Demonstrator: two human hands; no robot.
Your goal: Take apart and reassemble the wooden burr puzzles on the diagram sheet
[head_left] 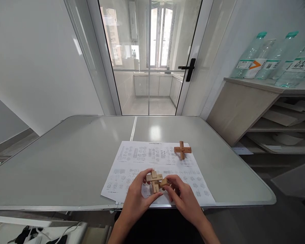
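Observation:
A light wooden puzzle of crossed blocks (154,177) is held above the printed paper sheet (124,157). My left hand (139,194) grips it from the left, with the fingers at its top and the thumb along its lower edge. My right hand (181,195) pinches a wooden piece (164,183) at the right side of the puzzle; whether that piece is fully joined to it I cannot tell. A darker, reddish-brown wooden cross puzzle (182,150) lies at the sheet's upper right corner, touched by neither hand.
The sheet, covered in small diagrams, lies on a grey folding table (66,162). To the right, several plastic bottles (269,64) stand on a wooden shelf unit (244,105). A glass door (148,61) is beyond the table. Cables (66,232) lie at the lower left.

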